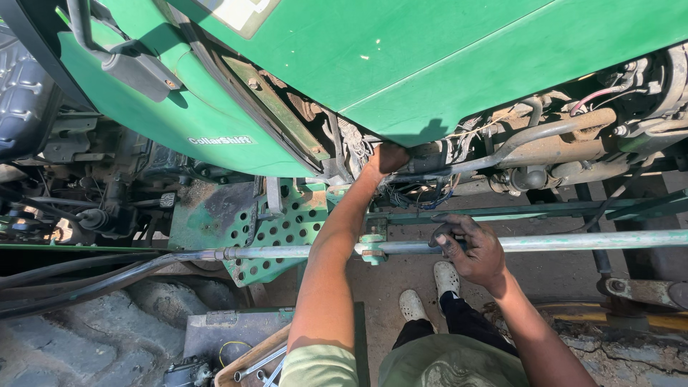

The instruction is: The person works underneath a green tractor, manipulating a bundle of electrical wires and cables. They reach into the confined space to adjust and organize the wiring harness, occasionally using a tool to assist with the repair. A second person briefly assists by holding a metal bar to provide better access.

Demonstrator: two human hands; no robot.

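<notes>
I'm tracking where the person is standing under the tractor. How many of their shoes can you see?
2. The left shoe is on the dirt between the two forearms; the right shoe stands slightly ahead, just below the grey bar and the right hand resting on it.

Outdoor repair yard, green tractor (401, 57), exposed engine (552, 150), dirt ground (401, 279), wrenches (261, 364)

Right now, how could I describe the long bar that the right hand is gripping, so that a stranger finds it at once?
Start at the big green hood of the tractor and look below it, past the tangle of engine wires. A long pale metal rod runs level across the view there, and the right hand grips it. Unlike the green frame rail just above, it is round, unpainted and greyish.
</notes>
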